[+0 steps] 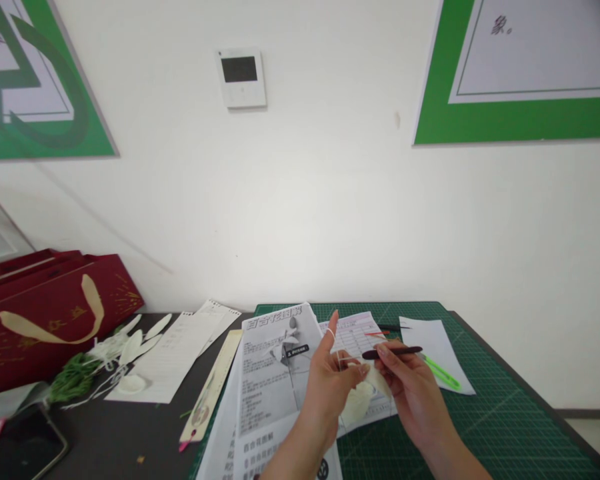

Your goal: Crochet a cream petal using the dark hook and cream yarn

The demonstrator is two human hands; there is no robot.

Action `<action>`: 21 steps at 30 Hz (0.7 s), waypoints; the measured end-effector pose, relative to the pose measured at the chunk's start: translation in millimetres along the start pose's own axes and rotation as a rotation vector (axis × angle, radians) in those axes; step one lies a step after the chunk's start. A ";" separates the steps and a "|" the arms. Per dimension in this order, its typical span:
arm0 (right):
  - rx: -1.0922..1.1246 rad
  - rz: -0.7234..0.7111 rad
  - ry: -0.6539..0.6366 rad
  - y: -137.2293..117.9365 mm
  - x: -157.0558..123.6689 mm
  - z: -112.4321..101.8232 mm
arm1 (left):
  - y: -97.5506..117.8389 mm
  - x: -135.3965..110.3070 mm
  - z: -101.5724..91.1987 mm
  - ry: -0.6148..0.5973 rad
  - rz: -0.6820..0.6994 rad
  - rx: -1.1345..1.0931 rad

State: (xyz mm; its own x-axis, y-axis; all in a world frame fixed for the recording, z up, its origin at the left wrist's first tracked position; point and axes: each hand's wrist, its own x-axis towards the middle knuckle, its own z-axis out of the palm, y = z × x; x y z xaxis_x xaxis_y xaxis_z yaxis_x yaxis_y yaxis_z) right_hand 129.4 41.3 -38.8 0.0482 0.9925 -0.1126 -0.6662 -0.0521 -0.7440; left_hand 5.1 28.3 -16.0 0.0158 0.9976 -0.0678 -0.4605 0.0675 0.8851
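My right hand (pixel 410 393) grips a crochet hook (pixel 395 352) by its dark brown handle. The hook's tip points left, toward my other hand, and is too small to make out. Closed around the edge of a pale cream crochet piece (pixel 357 403), my left hand (pixel 330 383) has its index finger raised with white yarn (pixel 331 331) looped over it. Fingers of both hands meet at the piece, which hangs below them and is partly hidden. Under the hands lie a printed table sheet (pixel 353 329) and a printed pattern sheet (pixel 267 380) with a flower picture.
A green cutting mat (pixel 500 427) covers the table's right side. On it are white paper (pixel 430 333) and a bright green tool (pixel 445 375). To the left lie a ruler (pixel 215 387), white crocheted petals (pixel 133 347), green yarn (pixel 75 377), a phone (pixel 27 440) and red gift bags (pixel 45 333).
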 end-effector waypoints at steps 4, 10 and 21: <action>0.005 0.003 -0.002 -0.5 -1.2 0.8 | -1.5 0.7 -0.9 -0.006 0.009 -0.002; -0.005 -0.002 -0.002 -0.1 -2.0 0.3 | -3.2 2.0 -1.7 -0.002 0.009 0.017; 0.001 0.014 -0.013 -1.2 -2.5 1.1 | -4.0 2.3 -2.4 -0.010 0.028 0.005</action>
State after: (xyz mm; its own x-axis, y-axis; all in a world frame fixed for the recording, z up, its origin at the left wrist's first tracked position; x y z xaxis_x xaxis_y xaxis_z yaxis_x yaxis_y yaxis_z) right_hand 129.3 38.9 -37.0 0.0293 0.9930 -0.1146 -0.6675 -0.0659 -0.7417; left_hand 4.9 30.2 -20.9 0.0116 0.9992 -0.0382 -0.4569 0.0393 0.8886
